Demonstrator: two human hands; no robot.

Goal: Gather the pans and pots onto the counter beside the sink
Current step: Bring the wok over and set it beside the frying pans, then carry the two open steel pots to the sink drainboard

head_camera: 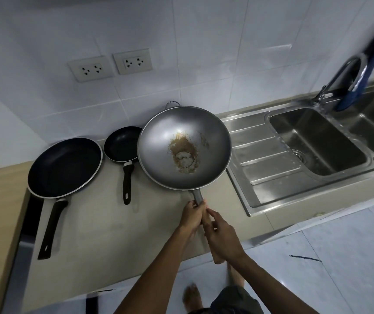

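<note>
A large grey wok [158,141] with brown residue in its bottom sits over the beige counter [104,225], just left of the steel sink. Both my hands grip its long handle: my left hand [191,215] nearer the bowl, my right hand [223,236] further down the wooden part. To the wok's left lies a small black frying pan [120,143], its handle pointing toward me. Further left rests a large black frying pan [65,166] with a long black handle. I cannot tell whether the wok touches the counter.
The steel sink [317,141] with its ribbed drainboard [265,164] lies to the right, with a curved tap [344,75] behind it. Two wall sockets [111,65] sit on the tiled wall. A dark hob edge [31,218] borders the counter's left.
</note>
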